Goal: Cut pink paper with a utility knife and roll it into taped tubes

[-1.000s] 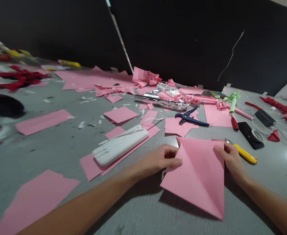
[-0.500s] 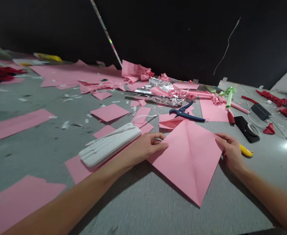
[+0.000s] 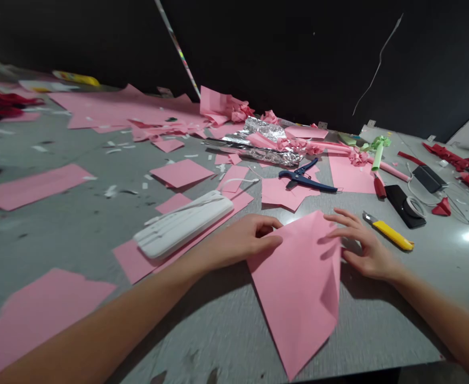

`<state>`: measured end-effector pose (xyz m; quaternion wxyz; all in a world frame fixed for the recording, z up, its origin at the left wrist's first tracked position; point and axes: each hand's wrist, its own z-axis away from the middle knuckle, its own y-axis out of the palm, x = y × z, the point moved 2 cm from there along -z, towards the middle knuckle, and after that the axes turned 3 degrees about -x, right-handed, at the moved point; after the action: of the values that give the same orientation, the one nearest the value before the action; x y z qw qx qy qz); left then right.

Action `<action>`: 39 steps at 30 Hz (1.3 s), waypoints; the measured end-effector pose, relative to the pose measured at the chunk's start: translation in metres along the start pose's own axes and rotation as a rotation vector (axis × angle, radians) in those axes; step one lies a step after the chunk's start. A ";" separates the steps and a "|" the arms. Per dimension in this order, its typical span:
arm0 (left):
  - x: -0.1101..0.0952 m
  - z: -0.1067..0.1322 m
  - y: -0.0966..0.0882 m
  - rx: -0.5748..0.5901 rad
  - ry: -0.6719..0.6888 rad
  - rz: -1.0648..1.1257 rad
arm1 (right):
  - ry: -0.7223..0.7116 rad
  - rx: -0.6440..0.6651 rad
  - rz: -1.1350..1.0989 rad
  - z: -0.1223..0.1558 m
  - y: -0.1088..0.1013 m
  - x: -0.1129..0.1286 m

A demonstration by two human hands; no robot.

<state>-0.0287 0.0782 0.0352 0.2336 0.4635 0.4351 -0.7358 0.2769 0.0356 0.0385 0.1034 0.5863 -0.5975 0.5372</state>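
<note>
A pink sheet of paper (image 3: 294, 288) lies tilted in front of me, its right side bent upward along a fold and its lower corner pointing toward the table's front edge. My left hand (image 3: 258, 237) pinches its left corner between thumb and fingers. Along the raised right edge, my right hand (image 3: 360, 248) has its fingers spread, the fingertips touching or just over the paper. A yellow utility knife (image 3: 390, 233) lies to the right of that hand. Beyond the sheet are blue-handled cutters (image 3: 308, 180) beside pink scraps (image 3: 282, 193).
A white glue gun or similar corded white device (image 3: 184, 224) rests on pink paper left of my hand. Silver foil (image 3: 264, 141), crumpled pink paper and a green paper roll (image 3: 377, 154) lie toward the black wall (image 3: 282, 58). At right are a black case (image 3: 404, 207) and cables.
The sheet has turned, and its right side is now folded up. My right hand has shifted left and its fingers have opened from their pinch. My left hand keeps its corner.
</note>
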 end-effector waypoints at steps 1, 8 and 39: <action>0.000 0.000 0.000 -0.001 -0.016 -0.016 | -0.046 0.038 0.015 -0.001 -0.001 0.000; 0.005 0.000 -0.007 -0.054 -0.111 -0.197 | -0.036 0.147 -0.037 -0.003 -0.006 -0.018; -0.007 0.020 0.059 -0.090 -0.021 0.655 | 0.498 -0.330 -0.573 0.010 0.019 -0.016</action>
<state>0.0088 0.0302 0.0207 0.4825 0.5605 0.2923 -0.6063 0.2717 0.0319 0.0130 0.4829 0.5565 -0.4447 0.5093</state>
